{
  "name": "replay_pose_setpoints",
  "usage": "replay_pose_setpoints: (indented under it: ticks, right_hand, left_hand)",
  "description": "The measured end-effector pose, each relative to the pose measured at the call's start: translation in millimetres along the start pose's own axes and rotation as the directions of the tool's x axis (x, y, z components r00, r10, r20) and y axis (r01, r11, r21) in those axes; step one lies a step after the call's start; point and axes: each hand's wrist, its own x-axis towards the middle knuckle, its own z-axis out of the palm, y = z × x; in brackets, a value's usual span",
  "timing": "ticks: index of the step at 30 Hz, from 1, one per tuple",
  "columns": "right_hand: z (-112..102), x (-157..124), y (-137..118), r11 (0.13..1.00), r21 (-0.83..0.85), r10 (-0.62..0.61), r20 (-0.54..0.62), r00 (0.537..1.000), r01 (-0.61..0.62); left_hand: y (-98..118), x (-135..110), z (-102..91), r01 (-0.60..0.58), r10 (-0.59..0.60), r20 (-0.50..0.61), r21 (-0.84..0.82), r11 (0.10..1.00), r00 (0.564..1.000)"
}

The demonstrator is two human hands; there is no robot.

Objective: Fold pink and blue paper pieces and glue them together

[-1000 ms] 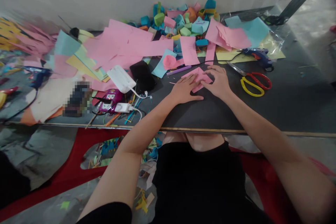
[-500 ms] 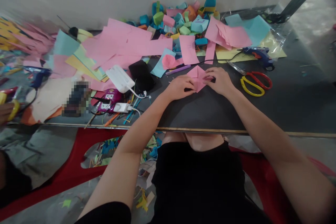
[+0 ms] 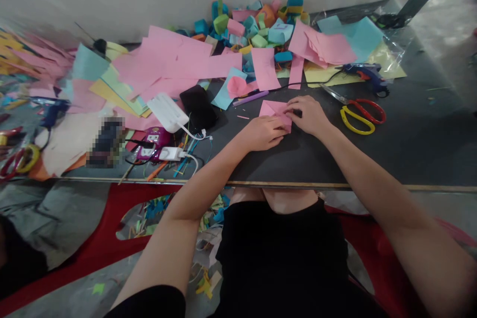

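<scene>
A folded piece of pink paper (image 3: 269,108) lies on the dark tabletop in front of me, one corner pointing up and left. My left hand (image 3: 263,133) rests across its lower left part, fingers together on it and holding it against the table. With thumb and fingertips, my right hand (image 3: 307,113) pinches the paper's right side. The fingers hide much of the fold. Right of my hands lie scissors (image 3: 361,114) with one red and one yellow handle. A purple pen (image 3: 251,98) sits just beyond the paper.
Pink sheets (image 3: 175,54) and a heap of small coloured paper pieces (image 3: 257,27) line the back. A blue glue gun (image 3: 363,72) with a cord lies back right. Left are a black phone-like object (image 3: 199,107), a white power bank (image 3: 167,112) and a second pair of scissors (image 3: 28,159).
The pink paper has turned from a diamond to a squarer position. My left hand has slid right and lower over it. At far left, a person's hand has left the scissors there.
</scene>
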Motion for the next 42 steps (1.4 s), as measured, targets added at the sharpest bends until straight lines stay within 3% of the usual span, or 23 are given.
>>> replay_pose_setpoints:
  ticks: [5, 11, 14, 16, 18, 22, 29, 33, 39, 42]
  right_hand:
    - [0.5, -0.5, 1.1, 0.999, -0.014, -0.035, -0.014, 0.999, 0.035]
    - [0.6, -1.3, 0.9, 0.999, -0.018, -0.043, -0.012, 0.999, 0.043]
    - [-0.5, -1.7, 3.1, 0.998, -0.017, -0.056, -0.001, 0.998, 0.056]
    - [-2.4, -1.8, 5.1, 0.997, -0.008, -0.075, 0.021, 0.997, 0.076]
    - [-4.8, -1.6, 7.0, 0.994, 0.008, -0.112, 0.051, 0.992, 0.112]
    - [-8.5, -0.9, 8.9, 0.988, 0.024, -0.155, 0.088, 0.984, 0.154]
    - [-8.4, -1.3, 7.2, 0.991, 0.019, -0.132, 0.103, 0.986, 0.131]
    - [-7.4, -1.4, 8.5, 0.993, 0.01, -0.114, 0.064, 0.991, 0.114]
    - [-4.5, -0.7, 14.6, 0.993, -0.069, 0.088, -0.062, 0.994, -0.092]
    - [-1.9, -0.6, 11.4, 0.995, -0.072, 0.064, -0.041, 0.997, -0.067]
  left_hand:
    - [6.7, 2.8, 5.2, -0.038, 0.041, -0.049, 0.072, 0.997, 0.998]
    - [13.2, 3.9, 2.7, 0.006, -0.006, -0.007, 0.051, 0.999, 1.0]
    - [-1.8, 0.9, 3.0, 0.163, -0.165, -0.113, -0.024, 0.986, 0.98]
    - [-17.9, -2.5, 4.8, 0.317, -0.325, -0.209, -0.071, 0.946, 0.922]
    - [-33.5, -6.3, 7.5, 0.379, -0.398, -0.238, -0.125, 0.917, 0.886]
    - [-49.7, -11.1, 11.7, 0.395, -0.426, -0.145, -0.2, 0.897, 0.893]
    - [-47.5, -10.1, 5.9, 0.416, -0.425, -0.016, -0.173, 0.893, 0.905]
    - [-46.1, -9.5, 4.7, 0.42, -0.425, -0.006, -0.151, 0.895, 0.905]
    - [-44.4, -9.2, 12.5, 0.491, -0.5, -0.062, -0.118, 0.863, 0.864]
    - [-44.6, -9.6, 17.6, 0.526, -0.536, -0.054, -0.129, 0.841, 0.843]
